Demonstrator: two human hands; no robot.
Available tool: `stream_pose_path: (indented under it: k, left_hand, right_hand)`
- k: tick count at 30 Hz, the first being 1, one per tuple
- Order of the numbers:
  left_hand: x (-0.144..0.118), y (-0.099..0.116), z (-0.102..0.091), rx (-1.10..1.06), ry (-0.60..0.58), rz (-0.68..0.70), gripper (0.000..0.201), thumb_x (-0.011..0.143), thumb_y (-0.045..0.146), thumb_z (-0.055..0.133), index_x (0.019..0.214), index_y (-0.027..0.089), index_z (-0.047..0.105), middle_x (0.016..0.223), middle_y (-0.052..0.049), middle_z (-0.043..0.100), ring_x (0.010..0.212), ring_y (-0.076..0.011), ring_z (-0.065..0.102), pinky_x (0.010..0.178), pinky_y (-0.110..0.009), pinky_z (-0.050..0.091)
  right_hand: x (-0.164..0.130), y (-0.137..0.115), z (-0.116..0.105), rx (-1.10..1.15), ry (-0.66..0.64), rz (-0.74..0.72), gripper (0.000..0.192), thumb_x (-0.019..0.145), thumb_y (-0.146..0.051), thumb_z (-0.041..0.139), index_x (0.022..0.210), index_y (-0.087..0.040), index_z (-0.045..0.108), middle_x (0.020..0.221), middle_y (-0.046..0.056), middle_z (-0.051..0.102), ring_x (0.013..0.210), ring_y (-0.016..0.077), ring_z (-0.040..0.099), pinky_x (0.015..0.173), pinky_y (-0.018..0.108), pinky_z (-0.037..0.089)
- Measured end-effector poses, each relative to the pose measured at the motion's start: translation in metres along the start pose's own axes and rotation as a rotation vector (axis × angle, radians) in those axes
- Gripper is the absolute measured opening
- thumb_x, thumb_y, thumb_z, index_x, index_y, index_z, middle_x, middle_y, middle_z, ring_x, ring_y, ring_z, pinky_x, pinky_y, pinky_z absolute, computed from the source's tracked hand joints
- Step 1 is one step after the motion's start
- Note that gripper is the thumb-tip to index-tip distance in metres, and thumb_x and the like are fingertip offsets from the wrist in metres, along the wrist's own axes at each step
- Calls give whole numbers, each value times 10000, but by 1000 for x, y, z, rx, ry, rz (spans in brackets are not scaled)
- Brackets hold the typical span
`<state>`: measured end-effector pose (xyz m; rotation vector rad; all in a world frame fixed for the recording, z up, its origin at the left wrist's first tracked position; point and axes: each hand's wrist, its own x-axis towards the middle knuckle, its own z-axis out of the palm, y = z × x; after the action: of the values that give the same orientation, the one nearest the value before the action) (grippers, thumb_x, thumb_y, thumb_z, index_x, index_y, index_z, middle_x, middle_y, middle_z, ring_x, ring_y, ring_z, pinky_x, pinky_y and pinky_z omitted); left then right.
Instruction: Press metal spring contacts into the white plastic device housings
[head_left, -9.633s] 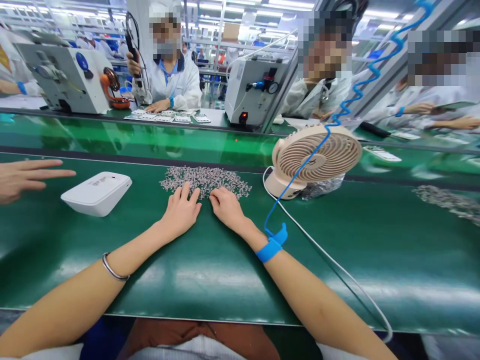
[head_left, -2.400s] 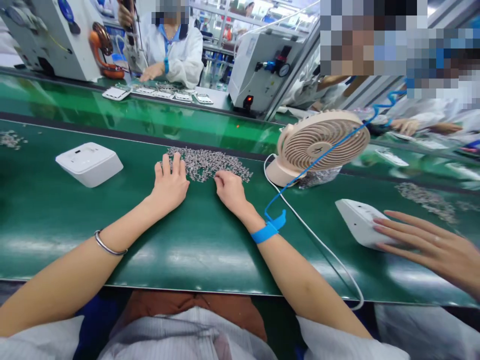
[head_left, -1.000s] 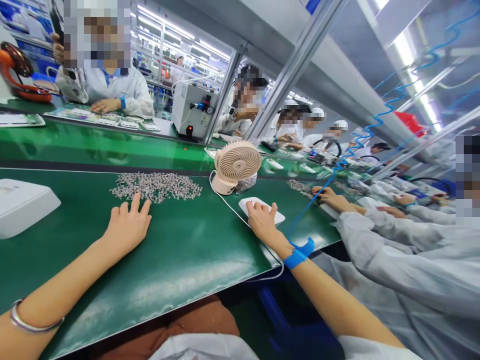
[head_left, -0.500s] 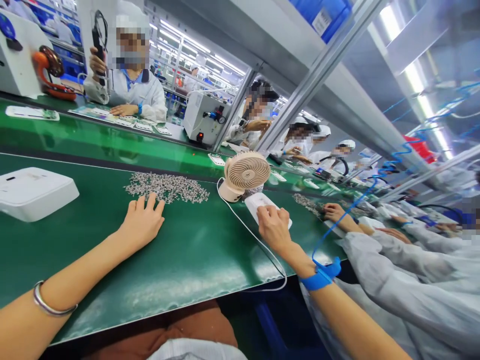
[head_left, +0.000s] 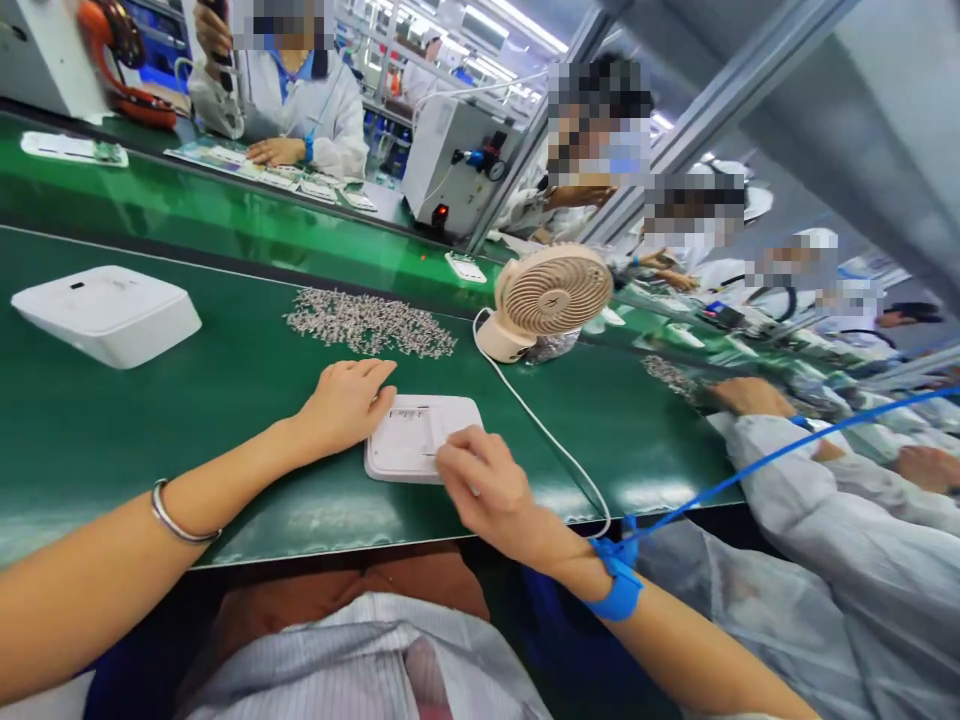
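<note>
A white plastic housing with a recessed inner face lies on the green work surface in front of me. My right hand grips its right edge with curled fingers. At the upper left corner of the housing is my left hand, its fingers stretched out and its thumb beside the rim; anything small under the fingers is hidden. Just beyond the left hand spreads a pile of small metal pieces, too small to name surely.
A beige desk fan with a white cable stands behind the housing. At left sits a white box-shaped casing. A blue cord runs from my right wristband. Co-workers sit opposite and to the right, near a second pile.
My right hand has brought the white housing from beside the fan to the left and nearer to me. My left hand has left the metal pile and come to the housing. The view has shifted.
</note>
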<state>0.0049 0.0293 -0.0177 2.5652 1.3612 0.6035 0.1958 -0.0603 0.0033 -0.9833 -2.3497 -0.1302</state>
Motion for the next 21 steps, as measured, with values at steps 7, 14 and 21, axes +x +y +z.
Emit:
stream_pose_path:
  k: [7,14,21]
  left_hand:
    - [-4,19,-10,43,-205,-57,500,851,293,459,1312,117,378,978,-103,628,882,-252,601,765,-357,460]
    - [-31,52,2,176,-91,163,423,882,245,388,1239,19,390,702,-73,621,616,-196,593,579,-278,415]
    - [-37,51,9,288,329,380,317,886,289,449,1150,138,536,1153,-95,575,955,-222,531,767,-335,390]
  right_hand:
    - [2,-5,-6,347,77,268,128,867,-89,458,799,-184,511,713,6,492,642,133,448,598,263,369]
    - [3,9,3,426,179,558,127,816,-214,520,694,-191,543,632,-16,493,568,122,445,545,242,377]
    - [9,51,17,393,198,541,104,797,-223,517,733,-189,592,757,22,570,683,154,529,623,271,428]
